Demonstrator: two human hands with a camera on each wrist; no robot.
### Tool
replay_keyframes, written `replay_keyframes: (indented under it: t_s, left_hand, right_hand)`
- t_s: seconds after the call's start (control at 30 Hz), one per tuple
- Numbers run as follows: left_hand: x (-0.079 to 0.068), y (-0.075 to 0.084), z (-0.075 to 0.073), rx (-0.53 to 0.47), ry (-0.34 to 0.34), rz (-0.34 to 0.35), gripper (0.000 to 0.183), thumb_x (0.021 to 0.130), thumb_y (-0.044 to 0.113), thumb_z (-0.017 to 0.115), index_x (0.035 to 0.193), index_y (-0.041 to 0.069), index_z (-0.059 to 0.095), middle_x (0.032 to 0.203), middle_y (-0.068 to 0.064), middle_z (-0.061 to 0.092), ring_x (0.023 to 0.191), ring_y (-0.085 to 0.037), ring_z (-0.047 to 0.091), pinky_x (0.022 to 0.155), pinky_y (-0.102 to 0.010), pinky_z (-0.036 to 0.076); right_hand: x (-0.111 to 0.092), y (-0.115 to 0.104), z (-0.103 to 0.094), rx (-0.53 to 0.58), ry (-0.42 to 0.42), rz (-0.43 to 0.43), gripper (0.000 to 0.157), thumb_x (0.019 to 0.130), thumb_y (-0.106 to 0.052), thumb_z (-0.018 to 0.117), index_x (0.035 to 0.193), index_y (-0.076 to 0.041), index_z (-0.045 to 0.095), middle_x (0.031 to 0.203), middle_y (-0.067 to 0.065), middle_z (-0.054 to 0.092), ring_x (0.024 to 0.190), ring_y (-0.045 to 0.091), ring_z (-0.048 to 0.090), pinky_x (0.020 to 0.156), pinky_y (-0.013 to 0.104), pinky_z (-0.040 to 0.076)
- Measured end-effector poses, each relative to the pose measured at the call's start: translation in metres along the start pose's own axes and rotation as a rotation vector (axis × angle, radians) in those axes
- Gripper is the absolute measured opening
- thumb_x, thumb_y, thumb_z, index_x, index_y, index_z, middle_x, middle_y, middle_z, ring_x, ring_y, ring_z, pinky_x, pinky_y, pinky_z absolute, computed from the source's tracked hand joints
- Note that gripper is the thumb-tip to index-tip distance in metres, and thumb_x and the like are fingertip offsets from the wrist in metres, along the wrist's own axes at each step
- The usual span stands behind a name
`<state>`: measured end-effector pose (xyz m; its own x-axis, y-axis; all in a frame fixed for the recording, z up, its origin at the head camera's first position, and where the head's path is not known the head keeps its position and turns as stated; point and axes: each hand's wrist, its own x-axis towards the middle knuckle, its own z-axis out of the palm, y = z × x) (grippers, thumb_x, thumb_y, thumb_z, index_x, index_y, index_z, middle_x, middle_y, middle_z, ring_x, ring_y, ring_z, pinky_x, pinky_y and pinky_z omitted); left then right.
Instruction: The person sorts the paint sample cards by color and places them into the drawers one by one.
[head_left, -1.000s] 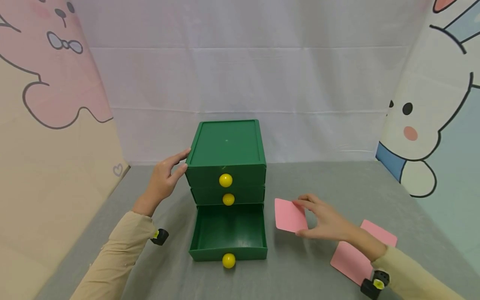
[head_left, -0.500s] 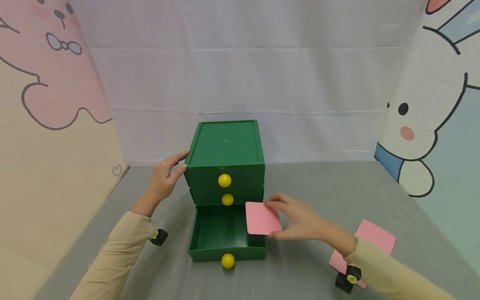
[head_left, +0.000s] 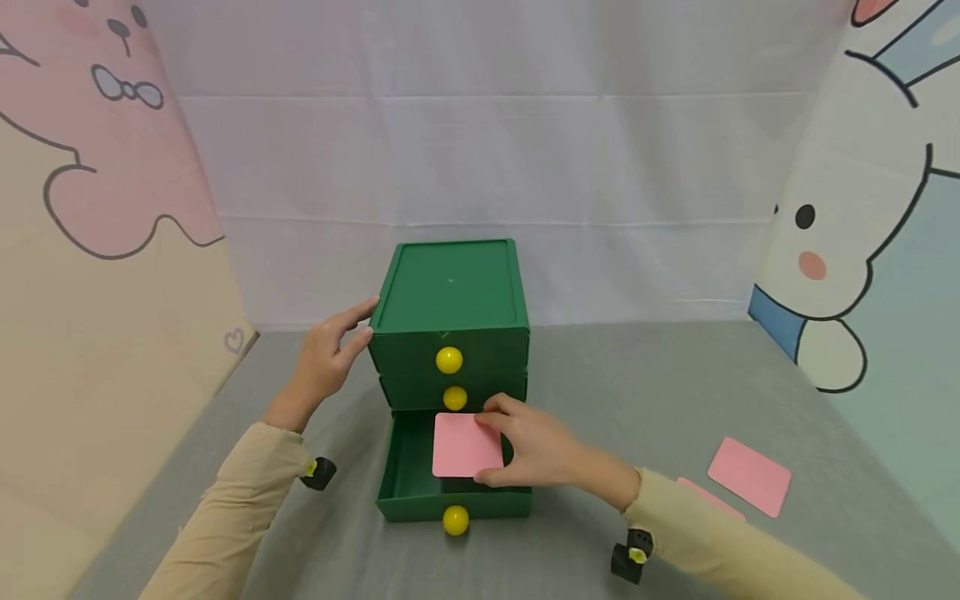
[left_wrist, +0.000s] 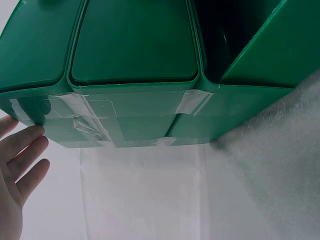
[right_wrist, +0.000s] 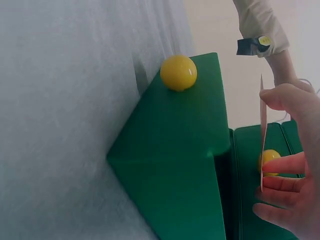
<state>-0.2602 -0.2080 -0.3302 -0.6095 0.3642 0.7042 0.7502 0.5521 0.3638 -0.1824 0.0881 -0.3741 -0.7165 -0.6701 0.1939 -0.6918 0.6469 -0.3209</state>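
Observation:
A green three-drawer box (head_left: 452, 287) with yellow ball knobs stands in the middle of the table. Its bottom drawer (head_left: 408, 467) is pulled out, and the upper two are closed. My right hand (head_left: 536, 446) pinches a thin pink card (head_left: 467, 446) by its edges, thumb on one side and fingers on the other, over the bottom drawer. Seen edge-on in the right wrist view, the card (right_wrist: 263, 132) is a narrow strip. My left hand (head_left: 326, 354) rests its fingertips on the box's upper left side; in the left wrist view its fingers (left_wrist: 31, 175) are straight.
Two more pink cards lie on the grey table to the right: one in full view (head_left: 750, 477), the other (head_left: 711, 498) mostly behind my right sleeve. Clear tape (left_wrist: 80, 107) runs along the box's side. A white cloth (head_left: 480, 150) hangs behind.
My right hand has carried the pink card leftward, from beside the box to over the pulled-out bottom drawer. My left hand stays in place on the box.

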Motion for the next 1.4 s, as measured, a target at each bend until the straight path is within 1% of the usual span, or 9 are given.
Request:
replay_keyframes:
  t_s: [0.13,0.27,0.4,0.53,0.73,0.83,0.93,1.2,1.4]
  left_hand:
    - [0.000,-0.001,0.001,-0.007,0.003,-0.002,0.039,0.093,0.012,0.047,0.129,-0.003,0.049,0.124,-0.020,0.054,0.111,-0.034,0.052,0.088,-0.047,0.043]
    - [0.000,0.000,0.000,-0.010,0.007,0.002,0.039,0.092,0.012,0.048,0.129,-0.003,0.049,0.124,-0.020,0.054,0.110,-0.034,0.052,0.088,-0.047,0.043]
    - [-0.001,0.000,0.001,-0.009,0.004,0.002,0.040,0.092,0.011,0.048,0.129,-0.003,0.049,0.124,-0.020,0.054,0.111,-0.034,0.052,0.088,-0.048,0.043]
    - [-0.001,0.000,0.001,-0.020,0.001,-0.003,0.040,0.092,0.010,0.048,0.130,-0.003,0.048,0.125,-0.019,0.053,0.112,-0.034,0.051,0.088,-0.048,0.043]
    - [-0.001,0.000,0.001,-0.029,0.006,-0.004,0.040,0.092,0.009,0.048,0.130,-0.002,0.048,0.126,-0.019,0.053,0.112,-0.034,0.051,0.089,-0.048,0.042]
    - [-0.001,0.000,0.001,-0.026,0.005,-0.005,0.040,0.092,0.010,0.048,0.130,-0.002,0.048,0.126,-0.018,0.053,0.112,-0.033,0.052,0.089,-0.048,0.043]
    - [-0.001,0.000,0.001,-0.028,0.005,-0.006,0.040,0.092,0.010,0.048,0.130,-0.002,0.048,0.126,-0.018,0.053,0.112,-0.033,0.052,0.088,-0.048,0.043]
    - [-0.001,-0.001,0.002,-0.025,0.012,0.001,0.040,0.092,0.010,0.048,0.130,-0.001,0.048,0.126,-0.017,0.053,0.112,-0.033,0.052,0.088,-0.048,0.043]
    - [-0.001,0.001,0.001,-0.021,0.009,0.001,0.040,0.091,0.009,0.048,0.130,-0.001,0.048,0.126,-0.018,0.053,0.112,-0.033,0.051,0.089,-0.048,0.043]
  right_hand:
    - [0.009,-0.004,0.008,-0.010,-0.029,0.009,0.062,0.074,-0.051,0.066,0.119,-0.008,0.060,0.114,0.001,0.051,0.086,0.010,0.052,0.073,0.018,0.048]
    - [0.017,-0.006,0.018,0.004,-0.053,0.001,0.061,0.075,-0.050,0.066,0.118,-0.008,0.061,0.113,0.001,0.052,0.084,0.008,0.051,0.070,0.015,0.046]
    - [0.024,-0.006,0.029,0.036,-0.062,0.005,0.061,0.075,-0.048,0.067,0.118,-0.006,0.061,0.112,0.002,0.053,0.081,0.008,0.049,0.067,0.014,0.043]
    - [0.031,-0.004,0.040,0.038,-0.067,0.025,0.060,0.075,-0.048,0.067,0.117,-0.006,0.061,0.112,0.003,0.054,0.080,0.008,0.049,0.064,0.014,0.042]
    - [0.040,-0.002,0.052,-0.021,-0.072,0.034,0.056,0.076,-0.048,0.066,0.114,-0.007,0.063,0.114,0.006,0.056,0.087,0.011,0.053,0.069,0.017,0.046]
    - [0.044,-0.003,0.056,-0.060,-0.065,0.020,0.054,0.076,-0.049,0.066,0.111,-0.008,0.064,0.113,0.006,0.057,0.088,0.012,0.054,0.067,0.016,0.046]
    - [0.047,-0.003,0.060,-0.080,-0.062,0.009,0.052,0.075,-0.049,0.066,0.109,-0.009,0.064,0.110,0.005,0.058,0.085,0.011,0.052,0.064,0.015,0.044]
    - [0.051,-0.003,0.067,-0.090,-0.076,-0.002,0.052,0.075,-0.048,0.068,0.108,-0.009,0.064,0.102,0.002,0.057,0.075,0.008,0.047,0.055,0.013,0.037]
    - [0.053,-0.003,0.071,-0.126,-0.067,-0.005,0.053,0.075,-0.051,0.066,0.110,-0.010,0.063,0.102,0.001,0.057,0.076,0.008,0.047,0.056,0.013,0.038]
